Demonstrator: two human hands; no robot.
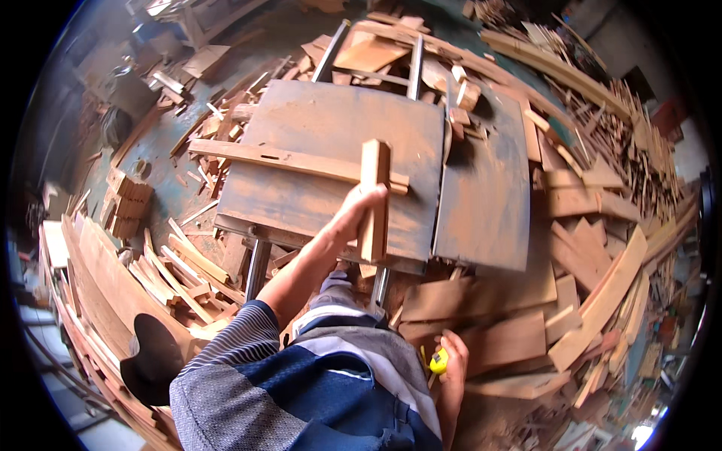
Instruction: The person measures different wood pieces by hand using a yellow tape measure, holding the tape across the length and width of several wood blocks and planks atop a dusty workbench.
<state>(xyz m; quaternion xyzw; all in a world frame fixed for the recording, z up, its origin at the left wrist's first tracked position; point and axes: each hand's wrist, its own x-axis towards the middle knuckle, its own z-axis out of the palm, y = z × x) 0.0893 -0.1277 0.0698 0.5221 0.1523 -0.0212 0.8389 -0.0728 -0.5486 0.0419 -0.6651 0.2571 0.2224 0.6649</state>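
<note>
My left hand (356, 210) is closed round a short, thick wooden block (374, 161), over the near part of a dusty metal machine table (301, 113). Behind the block, a long wooden strip (278, 158) with a small dark slot lies across the table, its right end passing beyond the block. Down at my right side, my right hand (455, 368) is closed on a yellow tape measure (438, 361). Part of that hand's grip is hidden from view.
A second metal table section (481, 195) adjoins on the right, with a narrow gap between. Metal rails (416, 68) extend beyond the far edge. Boards and offcuts (594, 263) pile up on the right; curved planks (98, 278) stand at left near a dark rounded object (154, 364).
</note>
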